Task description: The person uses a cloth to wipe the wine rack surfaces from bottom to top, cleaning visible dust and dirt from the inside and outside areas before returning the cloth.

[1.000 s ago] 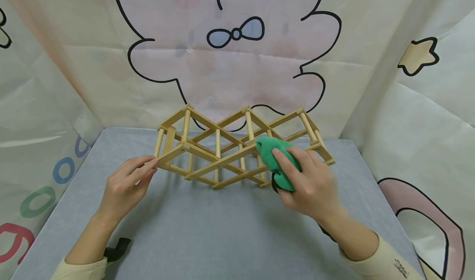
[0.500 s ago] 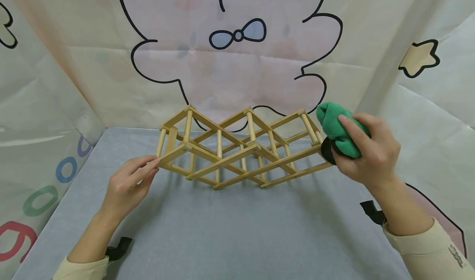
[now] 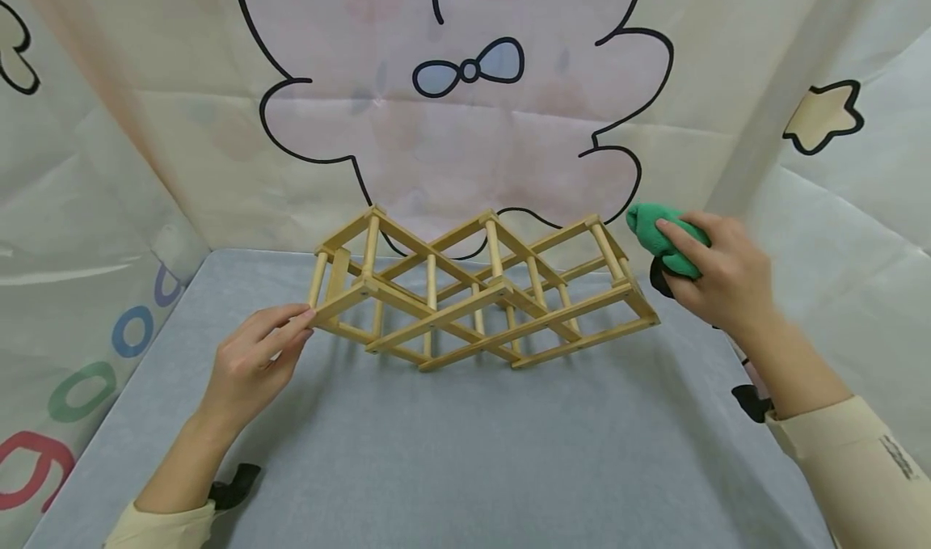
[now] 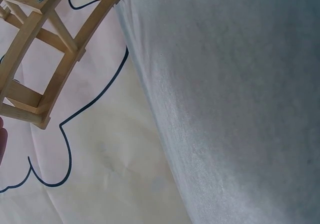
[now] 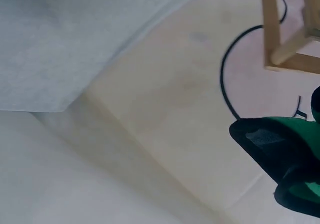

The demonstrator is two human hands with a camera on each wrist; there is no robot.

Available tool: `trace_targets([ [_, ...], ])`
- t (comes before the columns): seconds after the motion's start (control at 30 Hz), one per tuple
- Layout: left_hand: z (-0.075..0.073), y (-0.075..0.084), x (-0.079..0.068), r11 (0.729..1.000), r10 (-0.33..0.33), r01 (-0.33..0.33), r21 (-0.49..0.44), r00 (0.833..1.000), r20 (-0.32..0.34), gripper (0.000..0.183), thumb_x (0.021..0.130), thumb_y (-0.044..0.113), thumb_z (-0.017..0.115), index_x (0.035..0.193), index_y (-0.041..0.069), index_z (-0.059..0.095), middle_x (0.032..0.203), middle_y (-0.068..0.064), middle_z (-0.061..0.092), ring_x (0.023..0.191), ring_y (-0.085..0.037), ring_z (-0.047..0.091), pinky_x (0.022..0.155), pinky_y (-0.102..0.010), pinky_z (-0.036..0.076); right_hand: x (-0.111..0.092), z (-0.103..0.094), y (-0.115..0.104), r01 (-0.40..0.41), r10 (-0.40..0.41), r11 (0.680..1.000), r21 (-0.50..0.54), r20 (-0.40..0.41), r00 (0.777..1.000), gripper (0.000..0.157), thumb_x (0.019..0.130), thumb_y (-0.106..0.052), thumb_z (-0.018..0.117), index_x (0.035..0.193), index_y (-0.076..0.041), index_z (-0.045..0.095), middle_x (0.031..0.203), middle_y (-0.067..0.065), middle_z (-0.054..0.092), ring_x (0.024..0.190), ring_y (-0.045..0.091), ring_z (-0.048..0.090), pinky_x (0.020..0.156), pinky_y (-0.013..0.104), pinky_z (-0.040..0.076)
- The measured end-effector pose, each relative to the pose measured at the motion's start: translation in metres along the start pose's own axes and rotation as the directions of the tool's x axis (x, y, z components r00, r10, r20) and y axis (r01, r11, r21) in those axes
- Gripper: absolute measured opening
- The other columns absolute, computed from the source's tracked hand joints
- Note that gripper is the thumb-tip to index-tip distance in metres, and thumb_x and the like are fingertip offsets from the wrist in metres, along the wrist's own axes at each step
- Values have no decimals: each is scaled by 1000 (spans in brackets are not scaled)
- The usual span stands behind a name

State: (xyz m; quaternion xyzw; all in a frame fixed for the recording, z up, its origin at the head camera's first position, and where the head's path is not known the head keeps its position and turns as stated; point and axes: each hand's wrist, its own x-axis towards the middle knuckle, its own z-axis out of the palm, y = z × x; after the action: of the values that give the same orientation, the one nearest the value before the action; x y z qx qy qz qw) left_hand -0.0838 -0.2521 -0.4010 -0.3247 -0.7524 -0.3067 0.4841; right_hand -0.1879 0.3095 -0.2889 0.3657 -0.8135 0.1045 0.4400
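Observation:
A folding wooden rack (image 3: 436, 318) of crossed slats and round dowels stands stretched out across the middle of the table in the head view. My left hand (image 3: 254, 363) pinches its lower left corner between thumb and fingers. Part of the rack (image 4: 56, 86) fills the upper left of the left wrist view. Beyond the rack's right end, my right hand (image 3: 730, 278) grips a bunched green cloth (image 3: 646, 222) with black edging, apart from the wood. Folds of that cloth (image 5: 300, 127) show at the right edge of the right wrist view.
A grey-blue cloth covers the table (image 3: 465, 460). Behind it hangs a printed backdrop (image 3: 465, 145), with more printed sheets at the left and right sides. A black strap end (image 3: 234, 487) sticks out by the left cuff.
My right hand has lifted the green cloth off the rack's front slats and moved it right, past the rack's end. The left hand keeps its pinch on the corner.

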Motion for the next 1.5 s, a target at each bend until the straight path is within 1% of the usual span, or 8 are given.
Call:
trace_targets([
  [0.17,1,2,1,1000,-8,8,-13,1000,0,33,109,24,62,106,-3,79,99,-21,75,81,-36,69,91,-14,51,-13,6,13,74,-62,996,-45,228,972,49,84,-22,54,126,-5,73,116,28,64,89,51,59,56,63,54],
  [0.37,1,3,1,1000,-9,9,-4,1000,4,34,109,26,61,105,-3,79,98,-20,75,80,-36,69,89,-14,51,-12,11,16,179,-141,982,-58,400,906,67,69,-9,82,134,-9,68,119,25,61,90,46,61,60,56,58],
  [0.47,1,3,1,1000,-9,9,-1,1000,8,34,109,26,61,106,-3,79,98,-20,75,80,-36,69,89,-14,52,-9,13,15,212,-175,977,-41,418,891,75,64,-7,89,136,-8,67,120,25,60,90,45,60,62,55,58],
  [0.63,0,2,1,1000,-6,6,-3,1000,8,33,109,24,61,107,-3,79,98,-20,75,81,-35,69,89,-15,52,-4,14,13,239,-198,970,-40,436,878,76,65,-9,89,137,-9,65,120,24,59,87,43,59,56,53,57],
  [0.77,0,2,1,1000,-7,7,-4,1000,11,33,109,25,61,107,-3,79,98,-20,75,81,-35,69,90,-14,51,-4,13,12,246,-182,967,-67,490,852,77,65,-9,91,137,-9,65,120,24,58,88,42,59,53,51,57],
  [1.13,0,3,1,1000,-12,13,-5,1000,8,35,109,25,61,106,-4,79,99,-21,75,81,-37,70,91,-14,51,-13,7,20,222,-110,969,-110,612,783,67,66,-9,89,130,-8,70,121,27,60,97,44,60,65,53,61],
  [1.27,1,2,2,1000,-9,9,-6,1000,4,34,109,25,61,106,-4,79,99,-21,75,81,-37,70,92,-13,51,-16,7,21,203,-90,973,-113,620,779,66,68,-9,87,132,-8,69,121,26,61,99,44,60,65,53,61],
  [1.5,1,2,2,1000,-7,7,-7,1000,-1,33,109,25,61,106,-3,79,98,-21,75,81,-37,70,90,-14,51,-6,8,18,183,-87,978,-101,598,796,67,70,-6,86,135,-8,68,125,25,60,99,43,59,60,53,59],
])
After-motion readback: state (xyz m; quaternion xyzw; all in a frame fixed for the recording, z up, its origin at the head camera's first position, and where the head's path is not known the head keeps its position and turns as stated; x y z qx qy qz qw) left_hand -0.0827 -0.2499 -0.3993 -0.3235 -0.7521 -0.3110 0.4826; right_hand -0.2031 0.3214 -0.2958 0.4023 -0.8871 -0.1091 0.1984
